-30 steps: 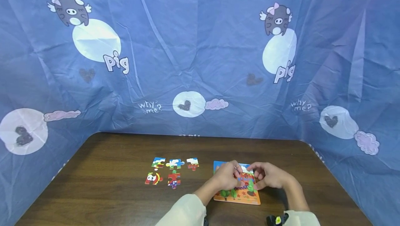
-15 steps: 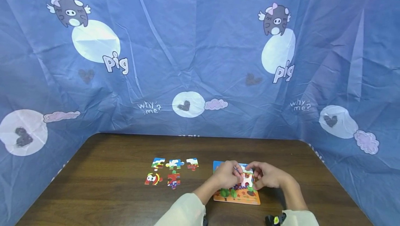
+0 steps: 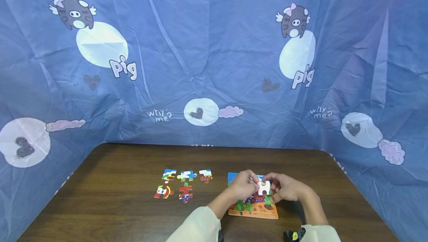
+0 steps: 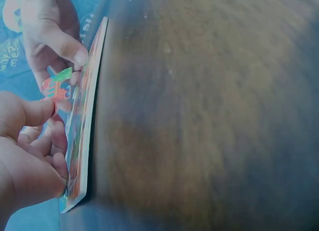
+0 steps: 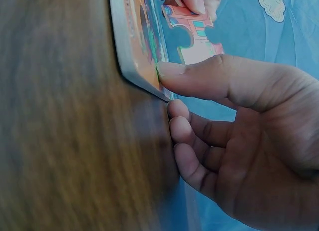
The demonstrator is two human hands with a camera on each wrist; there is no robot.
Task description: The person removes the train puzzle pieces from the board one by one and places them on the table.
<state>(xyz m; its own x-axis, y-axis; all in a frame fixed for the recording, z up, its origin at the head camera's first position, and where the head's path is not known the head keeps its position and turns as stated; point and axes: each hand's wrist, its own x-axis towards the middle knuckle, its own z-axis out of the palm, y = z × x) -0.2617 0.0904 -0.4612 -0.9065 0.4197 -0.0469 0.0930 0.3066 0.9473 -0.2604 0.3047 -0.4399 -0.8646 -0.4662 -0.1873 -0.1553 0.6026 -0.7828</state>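
Observation:
My left hand (image 3: 240, 187) pinches a jigsaw piece (image 3: 264, 188) between thumb and fingers, raised over a colourful jigsaw board (image 3: 254, 213). The piece looks pale with glare from above; the left wrist view shows red and green on the same piece (image 4: 59, 84). At the board's right side, my right hand (image 3: 290, 187) has its thumb on the board's face near a corner. The other fingers curl against the board's edge in the right wrist view, where the thumb (image 5: 214, 80) hides the index finger. Both hands cover much of the board's upper part.
Several loose jigsaw pieces lie on the dark wooden table (image 3: 120, 190) left of the board, among them a face piece (image 3: 163, 191) and a red piece (image 3: 185, 192). A blue printed cloth (image 3: 207, 63) hangs behind the table.
The jigsaw piece in my left hand has come up and tilted, so its surface now looks white in the head view. The right hand and the board have barely moved.

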